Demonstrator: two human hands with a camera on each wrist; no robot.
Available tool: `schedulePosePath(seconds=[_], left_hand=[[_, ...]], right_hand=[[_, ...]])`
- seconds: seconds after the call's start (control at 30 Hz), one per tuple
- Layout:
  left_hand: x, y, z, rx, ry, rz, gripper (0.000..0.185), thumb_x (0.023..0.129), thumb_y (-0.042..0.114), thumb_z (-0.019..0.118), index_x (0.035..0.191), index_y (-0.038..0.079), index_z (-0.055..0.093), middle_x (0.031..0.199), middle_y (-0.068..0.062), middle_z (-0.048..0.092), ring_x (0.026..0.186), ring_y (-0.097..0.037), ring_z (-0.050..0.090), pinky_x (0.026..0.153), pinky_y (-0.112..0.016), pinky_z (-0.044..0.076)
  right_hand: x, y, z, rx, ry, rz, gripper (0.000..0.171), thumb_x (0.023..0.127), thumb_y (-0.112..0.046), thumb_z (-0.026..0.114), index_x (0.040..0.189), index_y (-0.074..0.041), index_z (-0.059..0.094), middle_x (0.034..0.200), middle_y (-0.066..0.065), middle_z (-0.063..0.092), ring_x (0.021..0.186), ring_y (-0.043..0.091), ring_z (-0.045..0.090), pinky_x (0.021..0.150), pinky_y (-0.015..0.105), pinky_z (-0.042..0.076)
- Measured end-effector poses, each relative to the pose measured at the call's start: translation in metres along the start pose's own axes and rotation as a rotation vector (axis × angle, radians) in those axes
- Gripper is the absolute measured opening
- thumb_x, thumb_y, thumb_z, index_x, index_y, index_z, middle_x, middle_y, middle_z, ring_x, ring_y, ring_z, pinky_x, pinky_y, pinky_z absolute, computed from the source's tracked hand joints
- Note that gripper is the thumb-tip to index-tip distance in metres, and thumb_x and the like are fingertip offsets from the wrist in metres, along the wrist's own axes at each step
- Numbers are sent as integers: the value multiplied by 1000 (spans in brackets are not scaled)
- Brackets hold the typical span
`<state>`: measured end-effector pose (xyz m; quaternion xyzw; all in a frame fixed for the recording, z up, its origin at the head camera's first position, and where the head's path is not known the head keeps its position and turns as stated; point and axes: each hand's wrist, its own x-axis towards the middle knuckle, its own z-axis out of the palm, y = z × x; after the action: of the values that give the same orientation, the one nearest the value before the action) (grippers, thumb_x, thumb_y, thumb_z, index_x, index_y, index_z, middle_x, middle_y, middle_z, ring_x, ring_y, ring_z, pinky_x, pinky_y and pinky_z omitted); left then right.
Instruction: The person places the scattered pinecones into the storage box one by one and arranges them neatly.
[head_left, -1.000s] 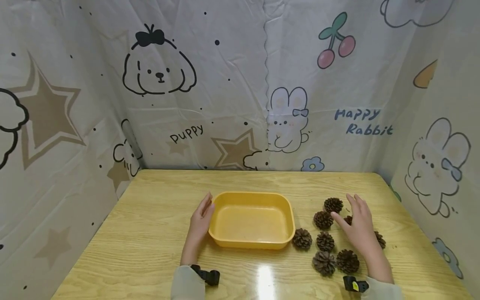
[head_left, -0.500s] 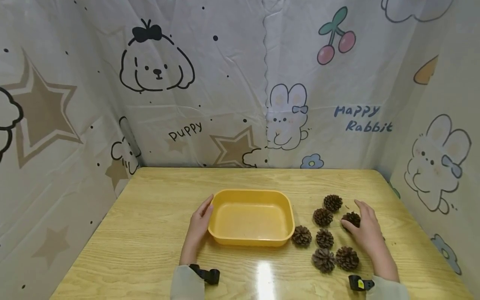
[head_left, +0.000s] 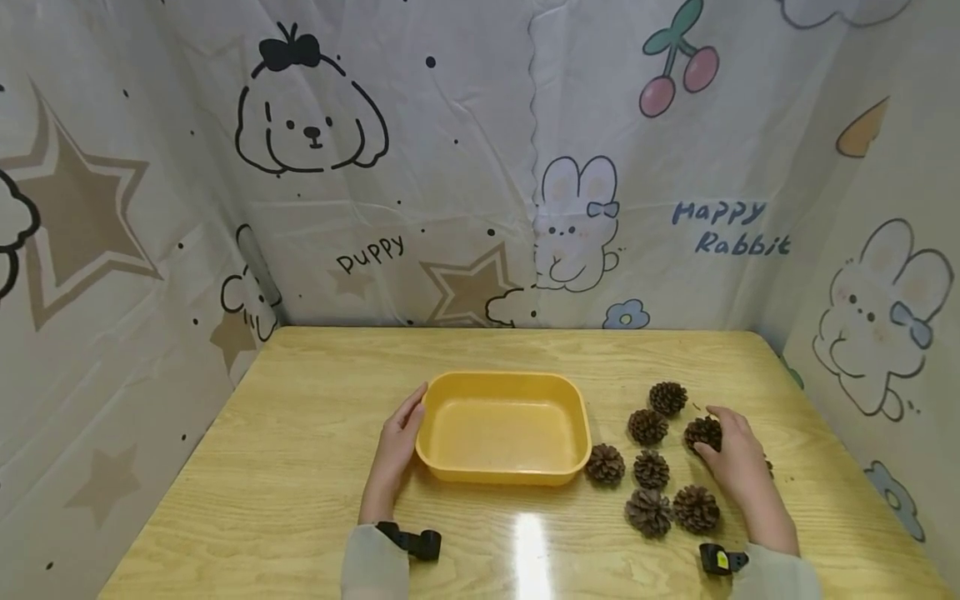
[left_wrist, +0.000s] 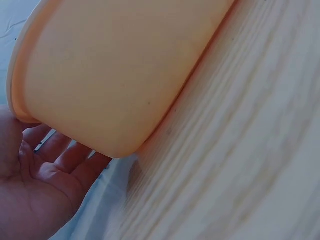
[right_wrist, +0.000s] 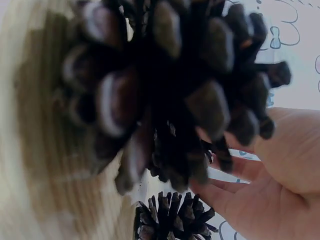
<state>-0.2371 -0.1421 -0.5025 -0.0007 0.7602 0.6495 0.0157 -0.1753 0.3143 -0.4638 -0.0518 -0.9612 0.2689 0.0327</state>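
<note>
Beyond the yellow tray (head_left: 504,478) and along both sides, you have a pale printed cloth (head_left: 450,108), with a puppy, rabbits, stars and cherries on it. Under the tray lies your wood-grain surface (head_left: 285,450). The tray itself sits upright, its long sides running left to right before you. Your right hand (head_left: 738,467) is well to the right of the tray, its thumb and fingers pinching a pine cone (head_left: 702,434) roughly level with the tray's middle; whether that cone is clear of the surface cannot be told. Your left hand (head_left: 397,446) lies at the tray's left end, extended fingers against the outer wall.

Seven more cones lie to the right of the tray. Nearer you than its front edge are a greyish cone (head_left: 649,512) and, farther right of the tray, a darker cone (head_left: 697,509). Just beside its front right corner is a corner cone (head_left: 605,464), with a neighbouring cone (head_left: 652,469) on the side away from the tray. Level with its back half are a middle cone (head_left: 647,427) and a rear cone (head_left: 668,398). Farthest right of the tray, a mostly hidden cone (head_left: 768,468) peeks past your right hand.
</note>
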Motion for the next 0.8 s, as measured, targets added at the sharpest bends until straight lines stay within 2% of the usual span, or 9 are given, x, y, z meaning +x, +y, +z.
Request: schedulePosePath(seconds=[0.3, 0.63, 0.8], left_hand=[[1, 2, 0, -13, -6, 13, 47, 106, 36, 41, 151, 20, 41, 160, -3, 35, 150, -25, 29, 123, -45, 28], [1, 0, -1, -21, -6, 9, 47, 106, 36, 42, 151, 22, 41, 159, -1, 35, 150, -23, 29, 122, -44, 30], [1, -2, -1, -25, -7, 14, 47, 106, 35, 42, 150, 21, 41, 159, -1, 36, 149, -23, 31, 122, -43, 31]], right_hand=[[1, 2, 1, -55, 13, -17, 55, 94, -1, 59, 141, 13, 34, 136, 43, 37, 117, 60, 43, 91, 68, 45], [0, 2, 0, -54, 24, -15, 53, 94, -4, 60, 139, 12, 37, 135, 43, 39, 116, 60, 44, 90, 68, 46], [0, 3, -1, -59, 18, -7, 53, 94, -5, 60, 139, 12, 38, 134, 43, 40, 110, 59, 50, 86, 66, 49]])
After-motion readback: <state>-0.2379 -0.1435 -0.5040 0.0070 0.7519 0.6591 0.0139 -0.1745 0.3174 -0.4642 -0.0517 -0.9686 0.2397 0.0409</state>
